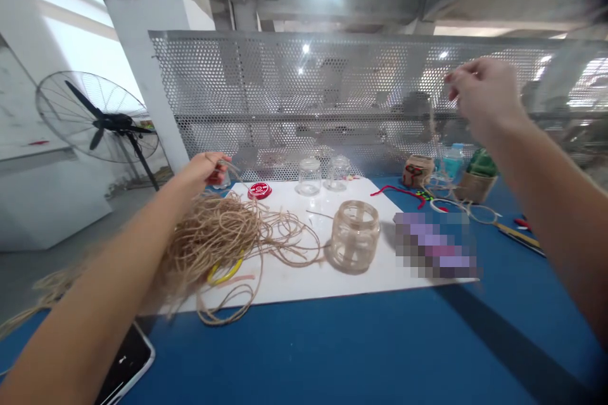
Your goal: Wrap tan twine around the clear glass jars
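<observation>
My left hand (205,169) reaches over the far left of the white board (342,281), fingers curled on a strand of jute twine above a tangled twine pile (223,237). My right hand (482,96) is raised high at the right, fingers pinched on a thin twine strand (433,133) that hangs down toward the table. A glass jar partly wrapped in twine (354,235) stands on the board between my arms. A yellow ring (227,272) lies under the twine pile.
Two clear jars (310,176) (337,173) and a red lid (259,190) sit at the board's back. A phone (124,361) lies at the blue table's front left. Wrapped jars, a blue bottle (453,161) and pipe cleaners (401,192) crowd the right. A perforated metal screen (294,95) backs the table; a fan (97,117) stands left.
</observation>
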### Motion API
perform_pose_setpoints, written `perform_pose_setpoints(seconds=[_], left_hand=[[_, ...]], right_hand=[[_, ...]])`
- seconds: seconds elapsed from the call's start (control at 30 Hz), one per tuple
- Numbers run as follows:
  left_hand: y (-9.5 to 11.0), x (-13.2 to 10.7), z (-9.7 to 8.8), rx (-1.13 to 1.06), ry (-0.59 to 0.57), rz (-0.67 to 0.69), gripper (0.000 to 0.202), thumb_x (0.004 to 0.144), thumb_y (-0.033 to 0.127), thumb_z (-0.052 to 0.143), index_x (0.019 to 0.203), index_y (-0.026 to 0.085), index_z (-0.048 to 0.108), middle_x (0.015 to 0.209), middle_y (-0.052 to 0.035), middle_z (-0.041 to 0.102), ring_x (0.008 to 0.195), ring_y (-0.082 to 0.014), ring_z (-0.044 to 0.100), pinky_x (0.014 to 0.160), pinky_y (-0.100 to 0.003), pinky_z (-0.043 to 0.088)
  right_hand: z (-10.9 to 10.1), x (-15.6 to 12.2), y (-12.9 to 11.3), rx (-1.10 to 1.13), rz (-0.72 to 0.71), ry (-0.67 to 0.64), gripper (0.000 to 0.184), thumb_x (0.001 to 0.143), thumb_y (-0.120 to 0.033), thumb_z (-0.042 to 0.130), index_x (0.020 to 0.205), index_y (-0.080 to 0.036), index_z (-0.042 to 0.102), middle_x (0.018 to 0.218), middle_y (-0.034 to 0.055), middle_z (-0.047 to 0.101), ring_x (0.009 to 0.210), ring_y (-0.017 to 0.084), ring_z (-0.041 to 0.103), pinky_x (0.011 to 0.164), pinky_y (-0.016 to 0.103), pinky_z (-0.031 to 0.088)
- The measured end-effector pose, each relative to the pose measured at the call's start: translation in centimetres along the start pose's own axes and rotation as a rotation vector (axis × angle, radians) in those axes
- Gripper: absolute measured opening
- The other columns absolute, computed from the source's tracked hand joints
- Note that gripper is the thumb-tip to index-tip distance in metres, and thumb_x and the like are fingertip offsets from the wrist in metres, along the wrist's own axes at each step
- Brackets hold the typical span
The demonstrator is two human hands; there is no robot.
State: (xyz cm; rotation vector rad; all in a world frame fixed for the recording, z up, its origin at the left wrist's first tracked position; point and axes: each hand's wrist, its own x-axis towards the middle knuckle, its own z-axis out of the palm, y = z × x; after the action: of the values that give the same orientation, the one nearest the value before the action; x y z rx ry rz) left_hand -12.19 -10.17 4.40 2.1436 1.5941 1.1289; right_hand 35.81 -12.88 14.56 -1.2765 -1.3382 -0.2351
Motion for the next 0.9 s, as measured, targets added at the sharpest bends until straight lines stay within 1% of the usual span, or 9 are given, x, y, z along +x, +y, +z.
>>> perform_pose_setpoints(seconds=[0.13,0.23,0.4,0.47,0.53,0.6,0.73,0.8,0.9], left_hand=[[4.5,0.6,-0.7,-0.374,0.005,-0.020,0.038,0.091,0.043,0.024,0.096,0.014,0.048,0.094,-0.0070,0.062,0.085,-0.0148,0.059,0.079,-0.034,0.049],[8.6,1.1,-1.1,-0.609,0.038,0.149,0.039,0.091,0.045,0.030,0.100,0.014,0.052,0.108,-0.0091,0.058,0.104,-0.0204,0.055,0.087,-0.038,0.045],[14.6,0.5,-1.4,-0.203,0.151,0.352,0.035,0.087,0.046,0.038,0.105,0.021,0.055,0.102,-0.0070,0.058,0.097,-0.0196,0.055,0.075,-0.030,0.048],[16.3,-0.1,-1.2,0.042,0.163,0.407,0.038,0.090,0.045,0.029,0.099,0.020,0.057,0.094,-0.0059,0.058,0.088,-0.0182,0.056,0.070,-0.028,0.046],[17.6,-0.7,-0.7,0.382,0.085,0.378,0.047,0.091,0.045,0.023,0.082,0.018,0.061,0.077,-0.0054,0.058,0.073,-0.0174,0.055,0.065,-0.029,0.042],[18.4,-1.1,0.2,0.655,0.044,0.268,0.046,0.089,0.044,0.028,0.069,0.016,0.059,0.068,-0.0064,0.056,0.065,-0.0185,0.053,0.062,-0.031,0.040],[19.0,-1.9,2.8,0.775,-0.215,0.045,0.031,0.080,0.041,0.042,0.072,0.017,0.061,0.068,-0.0078,0.059,0.065,-0.0212,0.055,0.061,-0.031,0.039],[19.1,-2.5,4.1,0.803,-0.305,0.010,0.024,0.077,0.035,0.046,0.073,0.018,0.062,0.067,-0.0078,0.060,0.066,-0.0220,0.056,0.063,-0.032,0.040],[19.2,-3.4,5.4,0.872,-0.294,0.034,0.022,0.076,0.030,0.045,0.073,0.018,0.063,0.066,-0.0089,0.061,0.068,-0.0236,0.057,0.065,-0.034,0.040]], right_hand=[[4.0,-0.4,-1.9,-0.093,-0.027,-0.062,0.038,0.082,-0.028,0.042,0.091,0.003,0.063,0.073,0.0121,0.066,0.054,0.001,0.045,0.053,0.027,0.029],[7.6,-0.6,-2.9,-0.114,-0.081,-0.081,0.044,0.086,-0.026,0.029,0.098,0.005,0.058,0.075,0.0105,0.066,0.064,0.004,0.052,0.062,0.025,0.034],[12.7,-3.0,-2.6,-0.192,-0.179,-0.444,0.022,0.082,-0.018,0.047,0.096,-0.007,0.060,0.086,0.0118,0.068,0.084,0.016,0.060,0.076,0.027,0.041],[13.4,-4.5,-2.9,-0.225,-0.179,-0.691,0.034,0.076,-0.022,0.059,0.108,-0.011,0.056,0.103,0.0143,0.065,0.093,0.023,0.059,0.079,0.032,0.043],[12.8,-6.2,-4.1,-0.073,-0.219,-0.848,0.045,0.080,-0.030,0.056,0.121,-0.014,0.048,0.114,0.0135,0.059,0.099,0.023,0.057,0.082,0.033,0.044],[10.9,-7.9,-6.0,0.204,-0.330,-0.836,0.048,0.084,-0.034,0.050,0.128,-0.017,0.039,0.121,0.0114,0.054,0.103,0.020,0.055,0.082,0.032,0.046],[6.6,-11.2,-9.9,0.444,-0.544,-0.792,0.057,0.075,-0.039,0.062,0.125,-0.022,0.040,0.116,0.0071,0.054,0.102,0.020,0.052,0.084,0.034,0.045],[5.3,-12.6,-10.9,0.498,-0.456,-0.848,0.046,0.078,-0.042,0.058,0.117,-0.020,0.045,0.103,0.0058,0.058,0.094,0.018,0.054,0.081,0.033,0.046],[4.8,-13.8,-10.7,0.691,-0.091,-1.039,0.037,0.088,-0.046,0.040,0.111,-0.017,0.047,0.086,0.0055,0.061,0.079,0.015,0.058,0.073,0.031,0.049]])
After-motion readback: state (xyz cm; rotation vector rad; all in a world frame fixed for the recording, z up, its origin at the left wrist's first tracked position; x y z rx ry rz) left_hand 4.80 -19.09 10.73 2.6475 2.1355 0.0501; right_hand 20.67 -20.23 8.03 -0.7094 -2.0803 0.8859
